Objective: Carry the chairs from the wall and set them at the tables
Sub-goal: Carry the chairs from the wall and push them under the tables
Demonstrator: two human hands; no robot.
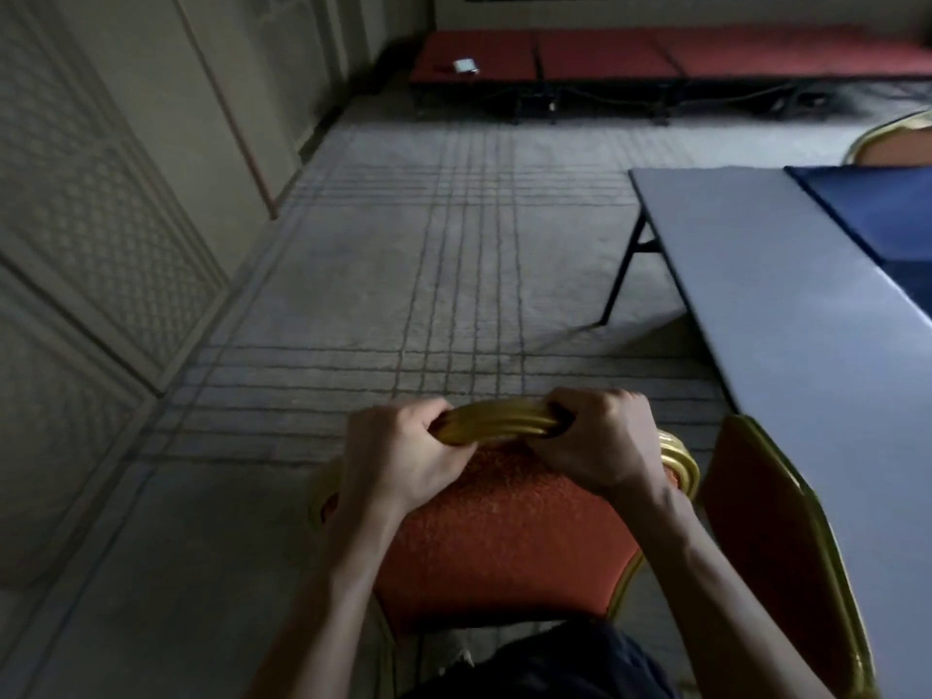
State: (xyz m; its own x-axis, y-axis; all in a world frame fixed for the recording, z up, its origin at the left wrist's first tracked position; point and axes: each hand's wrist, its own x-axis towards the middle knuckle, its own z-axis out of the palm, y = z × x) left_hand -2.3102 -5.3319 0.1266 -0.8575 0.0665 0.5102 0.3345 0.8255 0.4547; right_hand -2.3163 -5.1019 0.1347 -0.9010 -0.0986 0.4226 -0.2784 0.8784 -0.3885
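Observation:
A chair (504,537) with orange-red upholstery and a gold frame is right in front of me, its back facing me. My left hand (403,456) grips the left end of the gold top rail, and my right hand (595,441) grips the right end. A second chair (771,537) of the same kind stands just to the right, against the edge of a grey folding table (787,305). Whether the held chair's legs touch the carpet is hidden.
A panelled wall (101,219) runs along the left. Patterned carpet (454,244) stretches ahead. A blue cloth (877,209) lies on the table, and another gold chair back (892,138) shows beyond it. A low red-topped stage (655,53) lines the far wall.

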